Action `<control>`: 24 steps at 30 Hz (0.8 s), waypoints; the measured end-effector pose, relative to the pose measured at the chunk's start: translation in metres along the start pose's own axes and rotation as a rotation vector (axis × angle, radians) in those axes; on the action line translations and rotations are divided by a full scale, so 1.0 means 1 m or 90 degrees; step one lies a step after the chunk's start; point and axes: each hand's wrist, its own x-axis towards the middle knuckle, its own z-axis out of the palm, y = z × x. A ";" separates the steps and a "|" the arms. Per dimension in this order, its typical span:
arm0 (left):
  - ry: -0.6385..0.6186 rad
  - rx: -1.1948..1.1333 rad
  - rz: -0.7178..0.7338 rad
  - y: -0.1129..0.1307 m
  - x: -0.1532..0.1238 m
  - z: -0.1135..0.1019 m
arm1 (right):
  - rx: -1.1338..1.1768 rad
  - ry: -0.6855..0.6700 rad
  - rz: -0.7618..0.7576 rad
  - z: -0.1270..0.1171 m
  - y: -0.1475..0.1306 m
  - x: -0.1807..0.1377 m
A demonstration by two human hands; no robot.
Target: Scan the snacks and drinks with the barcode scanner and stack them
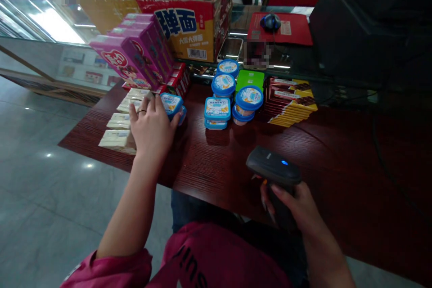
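"Handheld scanner (272, 164): state its location in the head view."

"Right of centre, above the near part of the dark table (192, 157), apart from the goods. The right hand (300, 202) is closed around its handle."

"State of the left hand (152, 130)?"

"Palm down, fingers spread between the cream packs (116, 138) on the left and a blue-lidded tub (171, 102) on the right. The thumb lies at the tub's near side. Whether the fingers grip anything cannot be told; the hand covers the contact."

"Which faults are possible from here?"

"Three, as a judgement. A sideways sweep of the left hand could push the cream packs over the table's near-left edge. A catch of the fingertips could topple the purple boxes (138, 51) standing just beyond. With several packages lying close together, a loosely aimed scanner could read a neighbouring code."

"Specify the scanner's orientation."

"The nose points left and slightly far. The long axis of the head runs from near right to far left, and the handle drops from the near-right end. The reading window is not visible; exact aim cannot be confirmed."
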 end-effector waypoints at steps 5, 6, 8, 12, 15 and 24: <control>0.024 0.066 0.026 0.000 0.002 0.011 | 0.022 0.018 0.002 0.000 0.003 0.000; 0.029 0.057 0.024 0.000 0.003 0.011 | 0.030 0.026 0.006 0.000 0.003 0.000; 0.032 0.030 0.015 -0.001 0.003 0.008 | 0.046 0.041 0.014 0.002 0.001 -0.001; 0.046 -0.095 0.034 0.001 0.002 -0.005 | 0.057 0.046 0.017 0.005 -0.004 -0.003; 0.041 -0.286 0.056 0.009 -0.003 -0.017 | 0.049 0.046 0.013 0.005 -0.004 -0.002; -0.193 -0.795 -0.078 0.040 -0.040 -0.004 | 0.071 0.015 -0.041 0.000 0.004 0.001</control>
